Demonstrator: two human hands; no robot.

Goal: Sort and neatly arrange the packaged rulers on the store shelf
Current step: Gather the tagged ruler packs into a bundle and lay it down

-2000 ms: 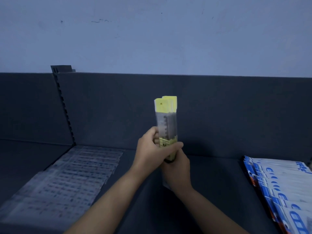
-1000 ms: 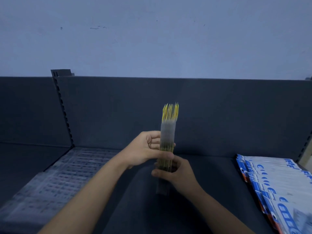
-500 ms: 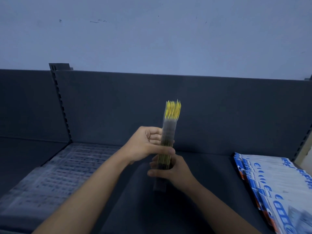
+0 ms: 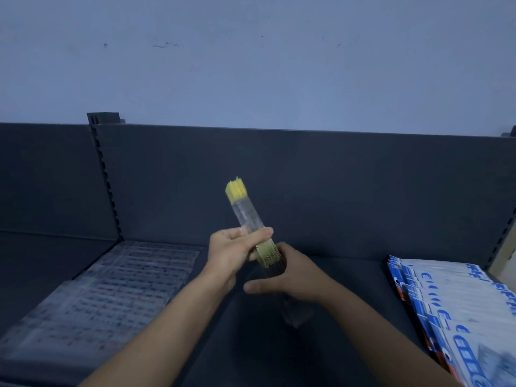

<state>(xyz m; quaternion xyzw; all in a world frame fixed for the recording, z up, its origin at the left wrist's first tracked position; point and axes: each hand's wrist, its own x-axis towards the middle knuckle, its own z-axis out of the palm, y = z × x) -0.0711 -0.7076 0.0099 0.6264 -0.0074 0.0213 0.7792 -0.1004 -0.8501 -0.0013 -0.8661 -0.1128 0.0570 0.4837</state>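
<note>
Left thumb (image 4: 262, 233) lies across the front of the bundle of packaged rulers (image 4: 248, 216), with the other fingers of the left hand (image 4: 231, 255) curled round it from the left side; firm wrap at about mid-length. Right thumb (image 4: 257, 287) points left below that grip, and the right hand (image 4: 293, 277) is curled round the lower part of the same bundle, its fingers hidden behind the packs. The two hands sit one just above the other, touching or nearly so. Bundle is held in the air over the middle of the shelf (image 4: 279, 356), seen edge-on and tilted, with the yellow header cards at the top leaning left and the clear sleeves below them. A yellow printed band shows between the hands. The clear lower end pokes out under the right hand, blurred; cannot tell whether it touches the shelf floor. Both forearms enter from the bottom edge. To the left, flat on the shelf, lies a layer of clear packets (image 4: 106, 297) with fine print, reaching back to the foot of a slotted upright (image 4: 104, 177). To the right, well apart from the hands, a fanned row of blue-and-white packets (image 4: 460, 303) overlaps along the shelf. Dark back panel (image 4: 349, 177) behind everything; pale wall (image 4: 251, 65) above it.
</note>
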